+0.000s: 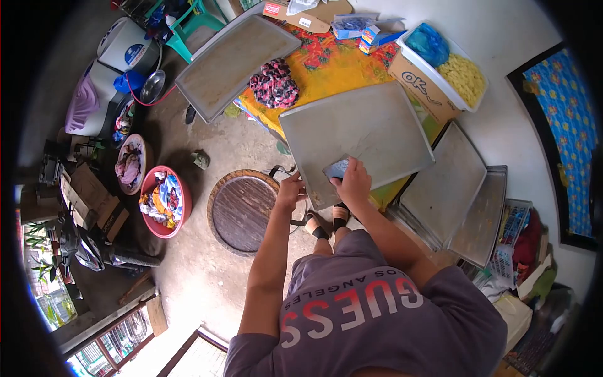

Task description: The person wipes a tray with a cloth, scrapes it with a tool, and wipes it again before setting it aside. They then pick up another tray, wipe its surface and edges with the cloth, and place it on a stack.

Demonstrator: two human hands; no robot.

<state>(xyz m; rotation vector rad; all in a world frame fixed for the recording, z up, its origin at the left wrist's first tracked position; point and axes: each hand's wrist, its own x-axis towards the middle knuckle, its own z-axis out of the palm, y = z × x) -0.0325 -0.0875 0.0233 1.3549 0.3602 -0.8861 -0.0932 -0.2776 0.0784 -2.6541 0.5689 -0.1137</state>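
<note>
A large flat metal baking tray (358, 129) lies in front of me, partly over a table, with its near corner toward my body. My left hand (291, 191) is closed on the tray's left edge near that corner. In my right hand (353, 180) is a flat, grey, scraper-like piece (336, 168), pressed against the tray's surface. The fingers are wrapped over its right end, and its exact kind does not show. A crumpled pink and black patterned cloth (274, 83) sits beyond the tray's far left corner.
Another metal tray (239, 63) rests at the back left. Stacked trays (443, 188) lean at the right. A white tub (468, 103) of yellow pieces stands on an OK carton (419, 88). On the floor are a round wooden stool (242, 210) and a red laundry basin (183, 217).
</note>
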